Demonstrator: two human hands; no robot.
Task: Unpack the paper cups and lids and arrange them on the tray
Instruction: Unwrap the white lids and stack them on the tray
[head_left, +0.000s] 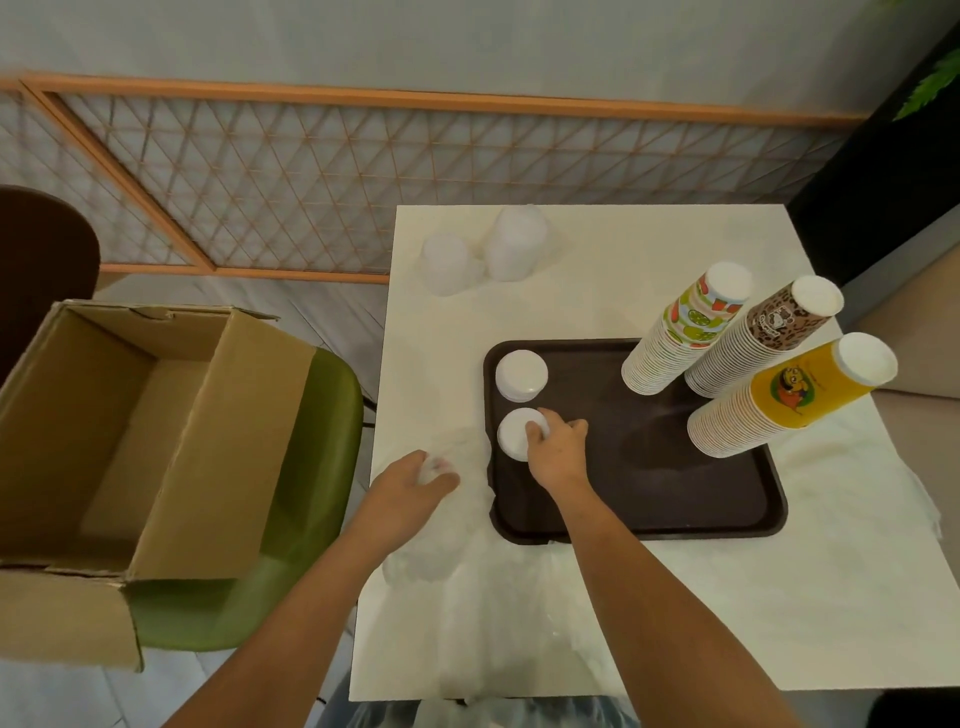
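A dark brown tray lies on the white table. Three upside-down stacks of paper cups stand along its right side: a fruit-patterned stack, a brown leopard-patterned stack and a yellow stack. Two short stacks of white lids sit at the tray's left end. My right hand grips the nearer lid stack; the farther lid stack stands alone. My left hand clutches a clear plastic wrapper just left of the tray.
Two wrapped white stacks stand at the table's far left corner. Loose clear plastic lies along the table's near edge. An open, empty cardboard box rests on a green chair to the left. A lattice screen runs behind.
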